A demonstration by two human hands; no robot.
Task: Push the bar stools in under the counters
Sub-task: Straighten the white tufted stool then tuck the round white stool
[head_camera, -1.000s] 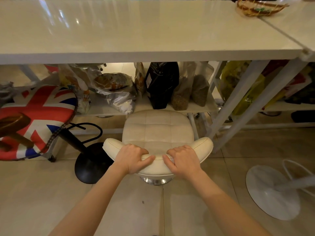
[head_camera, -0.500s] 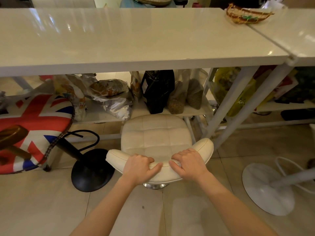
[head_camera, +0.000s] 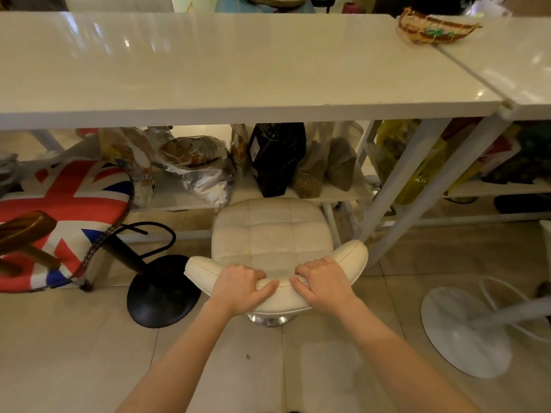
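With the cream bar stool (head_camera: 272, 236) standing just in front of the tabletop (head_camera: 238, 70), seat nosing beneath its edge, both hands, left hand (head_camera: 238, 289) and right hand (head_camera: 323, 286), fingers curled over its backrest, should push evenly, straight forward, steering clear of the tabletop's slanted leg (head_camera: 396, 186).

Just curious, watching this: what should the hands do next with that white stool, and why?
Probably keep pushing forward. Both the left hand and right hand grip the white stool backrest, and its seat sits mostly outside the counter edge.
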